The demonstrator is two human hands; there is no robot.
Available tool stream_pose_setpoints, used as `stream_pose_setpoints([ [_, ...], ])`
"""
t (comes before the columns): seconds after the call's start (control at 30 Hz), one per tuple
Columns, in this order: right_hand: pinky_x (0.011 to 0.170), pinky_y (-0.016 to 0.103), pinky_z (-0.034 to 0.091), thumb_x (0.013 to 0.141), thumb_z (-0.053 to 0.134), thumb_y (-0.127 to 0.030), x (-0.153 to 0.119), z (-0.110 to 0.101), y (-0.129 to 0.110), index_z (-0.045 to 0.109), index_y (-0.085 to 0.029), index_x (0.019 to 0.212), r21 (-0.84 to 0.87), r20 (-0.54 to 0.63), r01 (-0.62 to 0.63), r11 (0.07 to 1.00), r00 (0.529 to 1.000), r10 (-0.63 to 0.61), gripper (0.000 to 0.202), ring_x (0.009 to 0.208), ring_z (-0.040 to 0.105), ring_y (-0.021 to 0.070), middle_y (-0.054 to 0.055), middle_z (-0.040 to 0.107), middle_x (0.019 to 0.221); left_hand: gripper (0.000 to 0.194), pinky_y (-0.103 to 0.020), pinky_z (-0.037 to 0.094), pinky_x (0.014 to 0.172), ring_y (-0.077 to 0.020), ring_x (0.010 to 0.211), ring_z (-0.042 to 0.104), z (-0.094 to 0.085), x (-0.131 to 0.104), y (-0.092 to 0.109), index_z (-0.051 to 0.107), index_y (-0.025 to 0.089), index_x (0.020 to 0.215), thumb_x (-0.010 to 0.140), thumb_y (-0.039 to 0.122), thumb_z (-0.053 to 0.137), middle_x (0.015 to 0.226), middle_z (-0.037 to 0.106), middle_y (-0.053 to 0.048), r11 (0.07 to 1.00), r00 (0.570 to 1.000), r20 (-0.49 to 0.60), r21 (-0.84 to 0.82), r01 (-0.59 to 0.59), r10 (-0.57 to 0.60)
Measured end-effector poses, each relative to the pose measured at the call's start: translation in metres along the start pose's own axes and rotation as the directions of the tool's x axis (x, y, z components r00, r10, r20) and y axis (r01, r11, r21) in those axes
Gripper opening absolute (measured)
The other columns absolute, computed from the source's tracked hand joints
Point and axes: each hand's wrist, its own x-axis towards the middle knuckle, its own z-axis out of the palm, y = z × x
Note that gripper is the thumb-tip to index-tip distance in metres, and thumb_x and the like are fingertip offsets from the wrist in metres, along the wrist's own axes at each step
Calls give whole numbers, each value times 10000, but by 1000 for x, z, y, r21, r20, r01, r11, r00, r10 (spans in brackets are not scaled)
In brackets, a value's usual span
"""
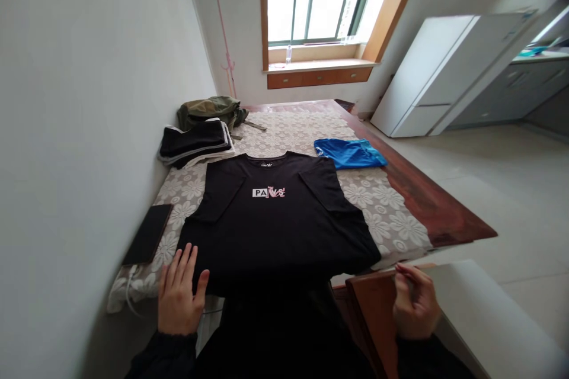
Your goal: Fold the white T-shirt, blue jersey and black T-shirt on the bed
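A black T-shirt [275, 231] with a printed chest logo lies spread on the table, its collar away from me and both sleeves turned inward over the front. My left hand [180, 290] is at the shirt's lower left edge, palm down with fingers stretched out and nothing held. Off the shirt's lower right corner, my right hand [415, 302] is closed with its fingers curled; whether anything is between them is too small to tell.
Folded dark clothes [193, 142] and a green bag [208, 111] lie at the back left. A blue folded cloth [351, 153] is at the right. A black tablet [148, 234] with a white cable rests by the wall. A wooden drawer edge [371, 290] stands near my right hand.
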Motion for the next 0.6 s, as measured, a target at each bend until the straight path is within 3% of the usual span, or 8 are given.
stream_pose_setpoints([
  [0.07,966,468,507,924,633,-472,-23,7,6,668,-168,1134,60,35,-160,985,987,158,371,995,664,285,120,691,1080,599,-550,155,1285,-305,1537,336,0,-14,5,366,256,1610,1032,402,423,1598,481,-103,997,997,-57,-59,41,-44],
  [0.17,974,458,504,887,649,-528,-45,21,15,626,-185,1174,148,167,-384,911,918,360,448,1049,658,295,121,687,1134,641,-584,174,1277,-335,1573,232,8,-36,12,365,228,1607,1008,428,474,1630,427,-125,976,981,-135,-183,116,-142],
  [0.27,980,452,514,819,690,-566,-59,33,25,626,-203,1156,182,319,-532,827,828,462,500,1085,663,312,116,709,1145,729,-559,222,1275,-351,1581,196,24,-59,15,360,192,1596,964,509,538,1691,299,-145,914,938,-206,-356,194,-280],
  [0.33,975,452,527,759,738,-562,-65,38,31,642,-215,1134,178,437,-593,786,763,477,520,1080,679,323,102,739,1115,763,-545,263,1265,-360,1553,281,37,-74,12,390,199,1560,920,561,593,1683,305,-162,817,882,-198,-502,284,-428],
  [0.43,952,437,551,694,787,-537,-71,43,37,670,-234,1094,168,540,-631,757,701,465,515,1049,705,328,76,763,1093,777,-558,403,1183,-370,1404,516,57,-90,-5,465,226,1423,809,645,690,1507,536,-178,518,737,-2,-713,473,-675],
  [0.5,936,433,562,676,789,-542,-73,46,41,689,-241,1054,154,547,-638,755,691,473,493,1019,717,329,68,768,1089,756,-565,446,1141,-383,1320,592,68,-95,-22,525,233,1283,712,676,746,1366,641,-162,340,651,163,-745,574,-741],
  [0.6,939,458,562,647,784,-572,-76,52,49,718,-234,987,118,543,-635,763,685,486,484,984,727,345,76,782,1043,634,-541,430,1155,-399,1311,597,80,-91,-44,609,238,1067,609,635,796,1243,714,-127,295,626,319,-674,678,-712],
])
